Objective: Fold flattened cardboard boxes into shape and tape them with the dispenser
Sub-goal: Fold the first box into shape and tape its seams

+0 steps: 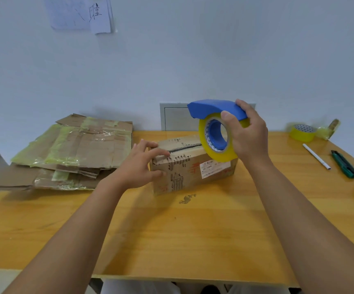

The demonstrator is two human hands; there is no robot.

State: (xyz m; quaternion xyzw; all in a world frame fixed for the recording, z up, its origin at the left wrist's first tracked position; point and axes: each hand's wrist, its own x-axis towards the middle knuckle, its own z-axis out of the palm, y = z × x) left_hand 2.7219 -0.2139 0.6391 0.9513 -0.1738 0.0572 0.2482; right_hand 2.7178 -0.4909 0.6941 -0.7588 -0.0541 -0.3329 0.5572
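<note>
From the head view, I'm looking down at the folded box (191, 164), sitting at the centre of the frame on the worktop (193, 230), its top flaps brought together with a dark seam running along the middle, not yet taped as far as I can tell. My left hand (144, 164) is resting on the box's left end, fingers straight and spread, pressing the flaps down while the thumb is sitting against the near face. My right hand (248, 132) is gripping the tape dispenser (216, 128), fingers curled over its blue hood and thumb against the yellow roll, holding it up just above the box's right end, right of centre in the frame.

So I'm judging the folding is done and I'm moving into the taping step. The next move is calling for me to bring the dispenser down onto one end of the seam, stick the tape's free end, and draw it along the gap while my left hand is keeping the flaps flush.

At the left of the frame, the stack of flattened boxes (74, 149) is waiting, streaked with old tape. At the right edge, a spare tape roll (302, 132), a white pen (316, 155) and a green utility knife (344, 164) are lying on the worktop, well apart from the box.
</note>
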